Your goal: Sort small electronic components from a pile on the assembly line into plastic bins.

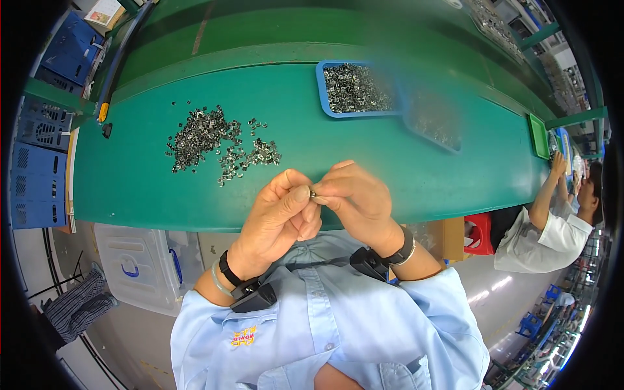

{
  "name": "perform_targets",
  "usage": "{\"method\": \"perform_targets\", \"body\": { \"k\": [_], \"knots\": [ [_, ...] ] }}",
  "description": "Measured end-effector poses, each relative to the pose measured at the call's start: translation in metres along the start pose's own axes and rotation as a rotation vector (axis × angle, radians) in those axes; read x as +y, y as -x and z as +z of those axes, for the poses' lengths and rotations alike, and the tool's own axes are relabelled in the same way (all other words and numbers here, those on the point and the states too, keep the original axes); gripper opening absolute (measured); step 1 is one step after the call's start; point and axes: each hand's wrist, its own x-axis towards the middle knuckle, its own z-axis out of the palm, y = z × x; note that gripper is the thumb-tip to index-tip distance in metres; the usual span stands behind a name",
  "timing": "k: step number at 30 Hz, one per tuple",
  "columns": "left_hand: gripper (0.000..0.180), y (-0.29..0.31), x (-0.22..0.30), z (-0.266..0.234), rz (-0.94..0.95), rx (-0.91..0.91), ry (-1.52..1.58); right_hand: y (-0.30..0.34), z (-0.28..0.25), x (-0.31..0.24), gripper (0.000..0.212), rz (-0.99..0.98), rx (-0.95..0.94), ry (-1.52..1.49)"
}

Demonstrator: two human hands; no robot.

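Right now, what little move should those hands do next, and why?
Maybe turn the tiny dark piece a little: the left hand and right hand seem to pinch it together, and their fingers hide most of it, so turning could show more.

Left of the blue tray [361,115], green tabletop [286,97] gives passage up to a heap of small parts [200,138]; right of the tray, a blurred container [429,138] obstructs; on the tray's near side, left hand [279,211] and right hand [361,201] block.
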Motion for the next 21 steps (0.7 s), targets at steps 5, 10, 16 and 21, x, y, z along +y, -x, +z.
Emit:
{"method": "perform_targets", "body": {
  "k": [5,10,16,21],
  "knots": [
    [0.020,0.001,0.003,0.003,0.002,0.026,-0.049,-0.003,0.002,-0.001,0.016,-0.065,0.032,0.071],
    [0.015,-0.001,0.003,0.001,0.030,0.057,-0.071,0.003,0.002,-0.001,0.013,0.015,0.021,0.083],
    [0.014,-0.001,0.002,0.008,0.034,0.130,-0.114,0.005,0.005,-0.002,0.011,0.129,0.045,-0.002],
    [0.016,-0.001,0.001,0.010,0.028,0.145,-0.067,0.009,0.009,0.003,0.011,0.161,0.119,-0.128]
  ]
}}
